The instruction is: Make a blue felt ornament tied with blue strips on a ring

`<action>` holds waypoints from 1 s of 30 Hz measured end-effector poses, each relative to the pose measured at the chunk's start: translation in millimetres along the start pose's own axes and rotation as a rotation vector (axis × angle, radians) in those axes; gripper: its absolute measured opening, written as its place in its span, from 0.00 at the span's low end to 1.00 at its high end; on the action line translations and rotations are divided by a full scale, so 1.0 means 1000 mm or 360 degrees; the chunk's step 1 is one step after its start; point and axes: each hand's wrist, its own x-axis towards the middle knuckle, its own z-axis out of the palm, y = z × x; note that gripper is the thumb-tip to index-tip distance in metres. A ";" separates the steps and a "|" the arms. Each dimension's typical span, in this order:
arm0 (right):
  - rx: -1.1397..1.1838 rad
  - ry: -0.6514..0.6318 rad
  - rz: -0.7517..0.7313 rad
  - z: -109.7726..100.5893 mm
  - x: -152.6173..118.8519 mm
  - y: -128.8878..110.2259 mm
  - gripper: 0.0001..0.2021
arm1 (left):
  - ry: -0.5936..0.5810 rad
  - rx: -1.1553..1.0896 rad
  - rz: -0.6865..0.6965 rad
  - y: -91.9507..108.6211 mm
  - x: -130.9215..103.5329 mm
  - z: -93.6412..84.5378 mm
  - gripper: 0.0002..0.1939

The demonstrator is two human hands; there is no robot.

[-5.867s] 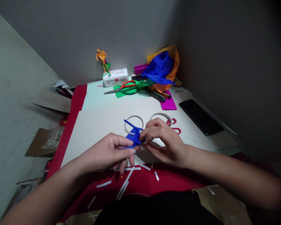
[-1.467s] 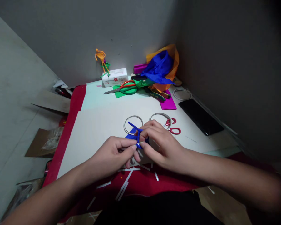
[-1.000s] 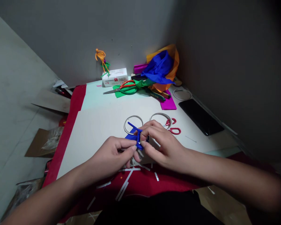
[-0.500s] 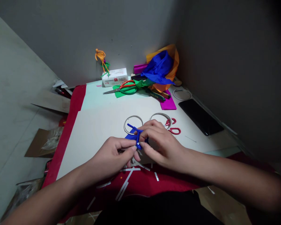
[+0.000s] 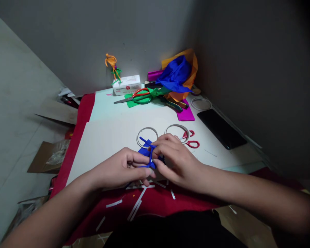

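Note:
Between my hands is a small blue paper-wrapped figure (image 5: 152, 153) with thin stick-like limbs; one limb points up and left. My left hand (image 5: 127, 167) pinches its lower end between thumb and fingers. From the other side, my right hand (image 5: 177, 156) is closed on it with thumb and fingertips, covering part of it. A tiny white spot shows near the fingertips. Flat blue paper (image 5: 142, 151) lies on the board just behind. Two wire or tape rings, a left ring (image 5: 137, 137) and a right ring (image 5: 165, 129), lie beyond my hands, beside red-handled scissors (image 5: 193, 144).
An orange figure (image 5: 110, 62) stands by a white box (image 5: 126, 85) at the back. Larger scissors (image 5: 142, 96), pliers (image 5: 173, 104) and crumpled blue paper (image 5: 177, 74) lie nearby. A black phone (image 5: 220, 129) is at right. White strips (image 5: 135, 210) litter the red cloth (image 5: 167, 203).
My left hand has shifted slightly, its thumb now lying straighter along the blue figure. A thin blue strip shows under the left thumb. My right hand stays almost in place.

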 end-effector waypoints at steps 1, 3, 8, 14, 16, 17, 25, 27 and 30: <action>-0.0001 -0.0003 -0.0003 0.000 0.000 0.000 0.02 | -0.0026 0.0012 0.0036 0.001 0.000 -0.001 0.09; -0.0001 -0.0014 -0.0003 0.000 0.000 -0.001 0.02 | -0.0073 0.0071 0.0099 0.002 -0.001 -0.003 0.09; -0.0034 -0.0039 -0.0008 0.000 0.000 -0.004 0.02 | -0.0044 0.0100 0.0124 0.001 0.001 -0.003 0.09; -0.0059 -0.0024 -0.0011 0.001 0.000 -0.004 0.04 | 0.0155 0.0045 0.0102 0.000 0.006 0.004 0.12; -0.0062 -0.0011 0.0004 0.001 0.000 -0.004 0.06 | 0.0245 0.0079 0.0105 0.001 0.006 0.006 0.12; -0.0060 -0.0009 0.0017 0.000 -0.001 -0.004 0.07 | 0.0292 0.0108 0.0104 0.001 0.006 0.007 0.12; -0.0025 0.0016 0.0101 0.000 -0.003 -0.008 0.17 | 0.0738 0.0444 0.0174 0.002 0.002 0.011 0.14; -0.0027 0.0044 0.0094 0.001 -0.004 -0.009 0.21 | 0.0806 0.0484 0.0197 0.002 0.000 0.011 0.14; -0.0030 0.0060 0.0071 0.001 -0.005 -0.010 0.24 | 0.0865 0.0560 0.0249 0.000 -0.002 0.011 0.13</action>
